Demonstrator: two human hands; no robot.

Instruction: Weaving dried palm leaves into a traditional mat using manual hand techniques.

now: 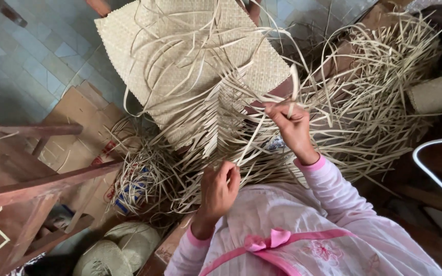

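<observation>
Here, the right hand (291,125) pinches a pale flat straw strip (293,84) raised above the half-woven pale straw mat (190,46), while the left hand (220,188) closes on loose strips at the mat's unwoven near edge, with the tangled pile of loose straw strips (379,87) just beside it to the right.

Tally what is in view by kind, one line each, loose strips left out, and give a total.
Hands: 2, the left hand and the right hand, each pinching pale strips
Woven mat: 1
Flattened cardboard boxes: 1 pile
Woven hats: 2
Wooden frame: 1
Total: 7
</observation>
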